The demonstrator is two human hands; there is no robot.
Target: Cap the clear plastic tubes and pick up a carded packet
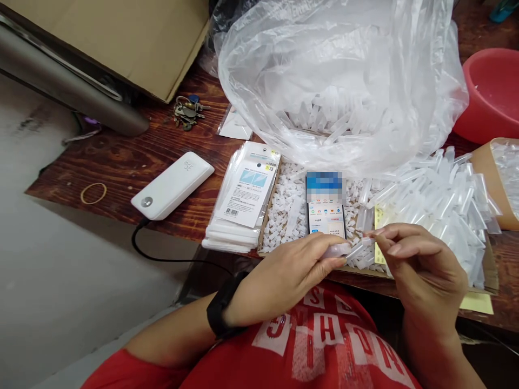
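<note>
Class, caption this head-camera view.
Left hand and right hand pinch a small clear plastic tube over a parts-filled cardboard tray.

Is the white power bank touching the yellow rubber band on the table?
Apart. The head view shows bare brown table between the white power bank and the yellow rubber band, which lies to its left.

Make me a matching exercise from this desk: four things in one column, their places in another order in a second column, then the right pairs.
Things:
1. power bank
2. keys
3. rubber band
4. red basin

Places:
A. far right edge of the table
B. near the table's left edge, left of the power bank
C. by the cardboard flap at the back
D. left of the stack of packets, cable plugged in

Pairs: 1-D, 2-C, 3-B, 4-A
</note>
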